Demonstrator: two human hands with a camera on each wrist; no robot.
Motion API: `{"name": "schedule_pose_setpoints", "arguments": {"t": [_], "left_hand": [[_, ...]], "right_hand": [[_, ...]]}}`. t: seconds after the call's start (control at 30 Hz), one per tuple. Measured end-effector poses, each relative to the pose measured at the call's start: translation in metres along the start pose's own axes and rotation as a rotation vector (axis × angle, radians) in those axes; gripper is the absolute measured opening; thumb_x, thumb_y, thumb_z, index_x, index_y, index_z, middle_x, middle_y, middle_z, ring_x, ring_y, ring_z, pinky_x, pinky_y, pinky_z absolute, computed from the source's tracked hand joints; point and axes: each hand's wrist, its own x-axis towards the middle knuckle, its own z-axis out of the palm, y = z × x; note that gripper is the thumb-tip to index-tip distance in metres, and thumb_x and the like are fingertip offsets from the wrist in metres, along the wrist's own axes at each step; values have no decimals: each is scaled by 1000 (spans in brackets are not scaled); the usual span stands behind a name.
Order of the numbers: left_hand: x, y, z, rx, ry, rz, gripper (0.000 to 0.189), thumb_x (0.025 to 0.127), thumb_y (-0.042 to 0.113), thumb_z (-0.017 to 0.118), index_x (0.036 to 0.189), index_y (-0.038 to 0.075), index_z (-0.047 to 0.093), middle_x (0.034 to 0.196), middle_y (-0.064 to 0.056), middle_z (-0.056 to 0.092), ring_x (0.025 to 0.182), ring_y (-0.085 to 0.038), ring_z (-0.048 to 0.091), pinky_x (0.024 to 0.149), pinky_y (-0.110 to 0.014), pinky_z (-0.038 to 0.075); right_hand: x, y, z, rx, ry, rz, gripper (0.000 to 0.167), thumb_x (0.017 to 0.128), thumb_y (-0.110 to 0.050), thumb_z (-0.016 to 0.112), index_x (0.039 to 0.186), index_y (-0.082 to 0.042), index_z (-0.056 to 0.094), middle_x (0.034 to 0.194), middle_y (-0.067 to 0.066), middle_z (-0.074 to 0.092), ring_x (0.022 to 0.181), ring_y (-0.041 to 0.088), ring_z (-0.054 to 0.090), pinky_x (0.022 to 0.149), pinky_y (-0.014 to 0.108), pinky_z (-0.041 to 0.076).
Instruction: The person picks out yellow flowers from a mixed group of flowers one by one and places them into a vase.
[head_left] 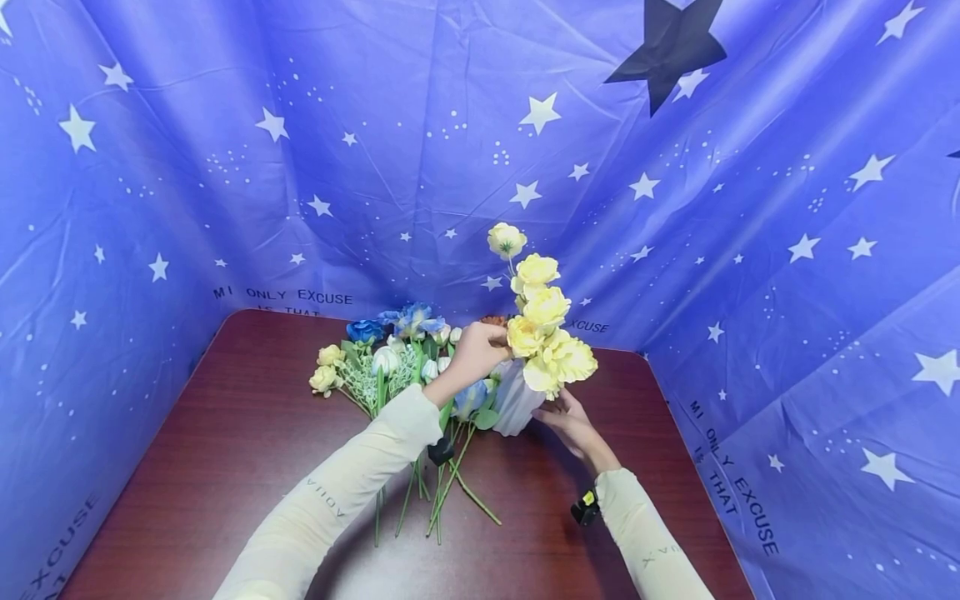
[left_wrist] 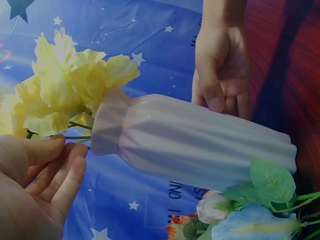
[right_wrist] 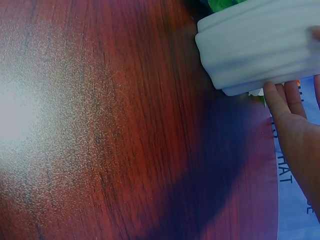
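Note:
A white ribbed vase (head_left: 513,404) stands on the table, its flared mouth holding yellow flowers (head_left: 546,307) whose blooms rise above it. My left hand (head_left: 472,358) is at the mouth; in the left wrist view its thumb and fingers pinch a thin green stem (left_wrist: 78,137) just outside the rim. On the vase's other side, my right hand (head_left: 573,429) holds the body, thumb against the ribbed wall and fingers partly hidden behind. The right wrist view shows the vase's lower part (right_wrist: 260,50) with that hand (right_wrist: 295,120) against it.
Left of the vase lies a pile of loose flowers: blue blooms (head_left: 411,320), white tulips (head_left: 386,360), small yellow roses (head_left: 326,381) and an orange flower (head_left: 492,320). Their stems (head_left: 457,475) point toward the front. A starry blue cloth (head_left: 420,167) surrounds the dark red table (head_left: 262,433).

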Motion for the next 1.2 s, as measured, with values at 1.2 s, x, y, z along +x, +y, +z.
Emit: {"name": "schedule_pose_setpoints", "arguments": {"t": [1.2], "left_hand": [[-26,-24,-107,32,159,-211,18,92,17,77,106,5,79,98,-16,79,73,-13,73,69,-30,64]], "right_hand": [[-1,-4,2,27,-11,-15,71,89,16,60,145,-25,45,124,-8,67,113,11,64,96,25,57]]}}
